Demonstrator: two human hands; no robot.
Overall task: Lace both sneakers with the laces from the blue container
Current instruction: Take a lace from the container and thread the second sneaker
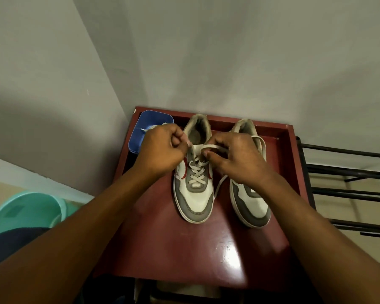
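Two white and grey sneakers stand side by side on a dark red table (184, 249), toes toward me. The left sneaker (194, 194) has a white lace (196, 172) crossed through its lower eyelets. My left hand (162, 150) pinches one end of that lace at the shoe's upper left side. My right hand (235, 159) pinches the other part of the lace, which loops over the shoe's opening; a loose length trails down between the shoes. The right sneaker (251, 205) is partly hidden under my right hand. A blue container (140, 137) at the table's back left holds another white lace.
The table sits in a corner against grey walls and has a raised rim (291, 137) at the back and right. A black metal rack (349, 183) stands to the right. A teal plastic bucket (24, 211) is on the floor at the left.
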